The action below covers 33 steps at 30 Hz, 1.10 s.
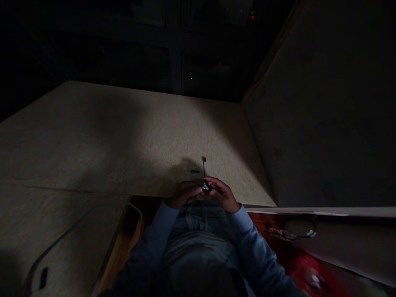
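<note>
Nearest, bent inward at the elbows from the left sleeve [163,220] and the right sleeve [251,231], with forearms converging and wrists turned toward each other. Farther on, at the near edge of the tabletop [139,136], pinching a small dark, shiny piece [206,187] between the left hand [187,194] and the right hand [223,194], with fingers curled on both sides; impossible to tell exactly how each fingertip bears on it. To handle it well in such dim light, steady both wrists, press lightly with the pads, turn it in small moves rather than twisting hard, and work above the tabletop instead of the lap, so as to catch anything dropped. Just beyond the fingers, a thin rod [204,168], reaching away to a small dark tip [203,159]; impossible to tell whether joined to the piece or merely beside it. To the left of the rod and apart from it, a short dark strip [194,171] on the tabletop. Farthest, past the far edge, a dark frame [176,70].
</note>
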Each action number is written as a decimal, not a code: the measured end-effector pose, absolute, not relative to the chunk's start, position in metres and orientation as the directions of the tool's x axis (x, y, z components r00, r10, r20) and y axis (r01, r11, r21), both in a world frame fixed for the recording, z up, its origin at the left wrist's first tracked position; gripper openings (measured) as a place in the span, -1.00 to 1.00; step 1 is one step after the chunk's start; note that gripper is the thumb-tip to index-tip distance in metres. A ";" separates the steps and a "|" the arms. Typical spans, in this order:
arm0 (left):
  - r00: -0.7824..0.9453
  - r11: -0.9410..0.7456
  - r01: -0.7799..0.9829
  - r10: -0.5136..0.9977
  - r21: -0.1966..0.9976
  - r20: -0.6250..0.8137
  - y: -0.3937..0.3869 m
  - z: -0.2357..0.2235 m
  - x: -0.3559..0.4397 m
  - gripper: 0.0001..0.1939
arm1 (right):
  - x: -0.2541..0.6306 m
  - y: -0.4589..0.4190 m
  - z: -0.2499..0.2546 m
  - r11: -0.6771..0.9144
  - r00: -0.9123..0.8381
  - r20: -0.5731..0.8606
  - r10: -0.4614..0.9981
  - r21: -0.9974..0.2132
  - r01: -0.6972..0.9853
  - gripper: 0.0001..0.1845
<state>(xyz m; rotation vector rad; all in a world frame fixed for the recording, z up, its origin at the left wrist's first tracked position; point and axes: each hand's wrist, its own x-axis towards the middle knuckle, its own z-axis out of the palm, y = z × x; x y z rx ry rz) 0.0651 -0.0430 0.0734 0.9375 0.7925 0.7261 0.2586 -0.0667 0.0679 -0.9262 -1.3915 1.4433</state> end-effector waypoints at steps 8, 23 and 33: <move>0.495 0.257 -0.127 0.854 0.958 -0.164 -0.053 0.106 0.067 -0.54 | 0.259 -0.074 0.096 0.066 -0.323 0.128 0.938 -0.978 -0.196 -0.44; 0.424 0.048 -0.102 0.906 0.994 0.000 -0.062 0.130 0.071 -0.60 | 0.264 -0.081 0.116 0.074 -0.342 0.156 0.927 -0.968 -0.240 -0.49; 0.445 0.027 -0.147 0.894 0.989 0.042 -0.059 0.124 0.072 -0.52 | 0.268 -0.080 0.119 0.079 -0.333 0.167 0.928 -0.962 -0.263 -0.50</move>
